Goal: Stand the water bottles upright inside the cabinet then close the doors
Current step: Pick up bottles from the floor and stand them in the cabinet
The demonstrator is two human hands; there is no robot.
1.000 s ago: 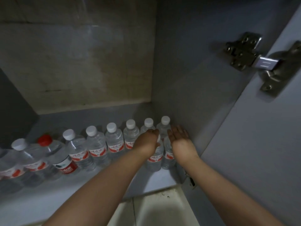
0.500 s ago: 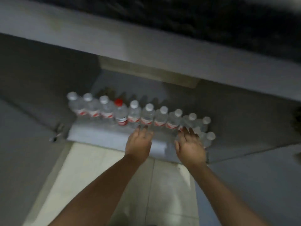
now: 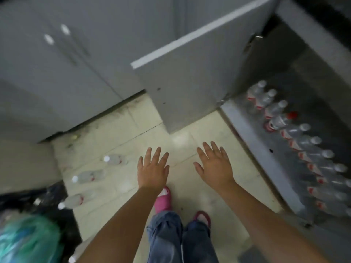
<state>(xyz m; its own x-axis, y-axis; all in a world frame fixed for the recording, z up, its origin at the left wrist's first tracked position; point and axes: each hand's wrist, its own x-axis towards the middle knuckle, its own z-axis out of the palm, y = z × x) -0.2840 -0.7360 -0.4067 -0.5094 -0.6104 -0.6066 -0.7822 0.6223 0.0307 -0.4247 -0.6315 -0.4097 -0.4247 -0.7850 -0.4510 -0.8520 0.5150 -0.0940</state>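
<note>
Both hands, left hand and right hand, hover over the floor with fingers spread, holding nothing. Bottles stand in the open cabinet; others lie on the floor.

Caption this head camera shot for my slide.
Open hands over floor; bottles lined in open cabinet, more on tiles.

Right of the right hand, about ten water bottles stood in the open cabinet, blur making that count unsure; one of them had a red cap. Left of the left hand, three bottles lay on the floor. Two slippers showed below both hands.
</note>
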